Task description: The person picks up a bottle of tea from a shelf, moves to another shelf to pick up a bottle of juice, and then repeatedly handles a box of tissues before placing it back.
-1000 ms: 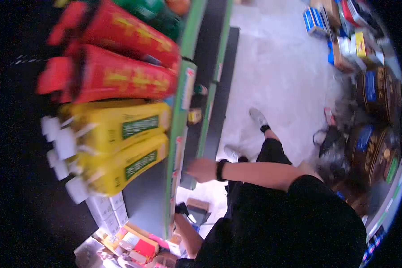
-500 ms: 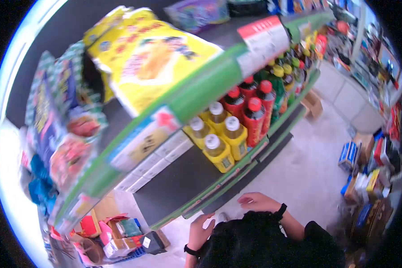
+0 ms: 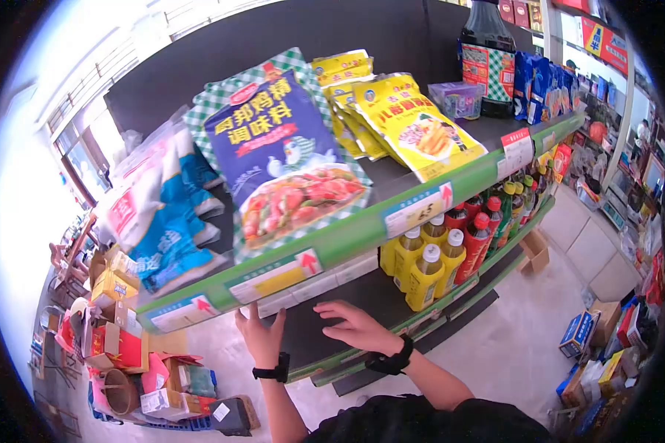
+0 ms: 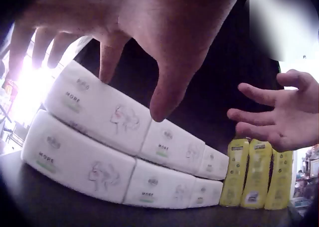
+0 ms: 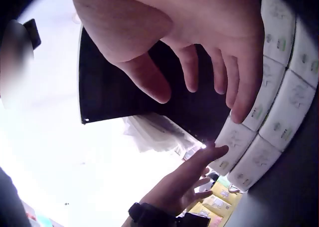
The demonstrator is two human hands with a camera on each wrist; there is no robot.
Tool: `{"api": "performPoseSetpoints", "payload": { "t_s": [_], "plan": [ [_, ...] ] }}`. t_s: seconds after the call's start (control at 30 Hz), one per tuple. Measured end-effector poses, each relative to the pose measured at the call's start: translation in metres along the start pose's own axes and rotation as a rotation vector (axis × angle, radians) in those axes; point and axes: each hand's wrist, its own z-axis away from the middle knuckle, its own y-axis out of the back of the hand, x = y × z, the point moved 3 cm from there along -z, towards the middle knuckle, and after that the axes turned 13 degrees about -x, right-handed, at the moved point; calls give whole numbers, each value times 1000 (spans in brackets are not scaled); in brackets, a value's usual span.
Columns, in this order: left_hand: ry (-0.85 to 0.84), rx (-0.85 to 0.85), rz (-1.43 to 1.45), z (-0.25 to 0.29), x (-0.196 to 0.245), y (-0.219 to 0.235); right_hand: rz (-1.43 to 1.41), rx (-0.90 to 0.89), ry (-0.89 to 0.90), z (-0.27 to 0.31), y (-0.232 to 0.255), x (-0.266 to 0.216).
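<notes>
Both hands are empty, their fingers spread. In the head view my left hand (image 3: pixel 262 336) is raised at the front of the lower shelf, just under the upper shelf's green edge. My right hand (image 3: pixel 358 326) is beside it, reaching across over the dark lower shelf. Nearest to them is a stack of white soft packs (image 4: pixel 99 107), printed "MORE" with a woman's-head drawing and laid two high in a row. The left thumb and fingers overlap the top packs in the left wrist view. Yellow-labelled bottles (image 3: pixel 425 284) with white caps stand right of the packs.
On the upper shelf lie a purple seasoning bag (image 3: pixel 288 159), yellow packets (image 3: pixel 421 125) and blue-white bags (image 3: pixel 174 221); a dark sauce jug (image 3: pixel 488 66) stands farther back. The green shelf edge (image 3: pixel 347 240) overhangs the packs. Red-labelled bottles (image 3: pixel 476 247) stand farther right. Cartons (image 3: pixel 166 399) crowd the lower left.
The view has swung from the aisle floor and bottles to face the shelf. Both hands have risen and come forward to the lower shelf with the white packs.
</notes>
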Motion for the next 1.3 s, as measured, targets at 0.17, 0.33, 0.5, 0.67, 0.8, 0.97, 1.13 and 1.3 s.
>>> {"api": "performPoseSetpoints", "payload": {
  "t_s": [0.17, 0.33, 0.5, 0.67, 0.8, 0.97, 1.13, 1.3],
  "plan": [
    [-12, -54, 187, -7, -28, -4, 79, 122, 24, -38, -29, 21],
    [-79, -51, 302, 2, -35, 7, 243, 180, 26, -62, -53, 27],
    [-103, -156, 405, 7, -64, -4, 263, 243, -11, -82, -76, 45],
    [-74, -167, 458, 2, -60, 7, 310, 355, -34, -84, -77, 61],
    [-188, -189, 368, -8, -64, 5, 201, 318, -22, -92, -76, 57],
    [-82, -257, 559, 1, -75, 1, 181, 334, -53, -95, -81, 67],
    [69, -332, 731, 26, -85, 20, 6, 319, -70, -83, -83, 77],
    [50, -337, 759, 72, -98, 50, 52, 211, -106, -53, -104, 55]
  ]
}}
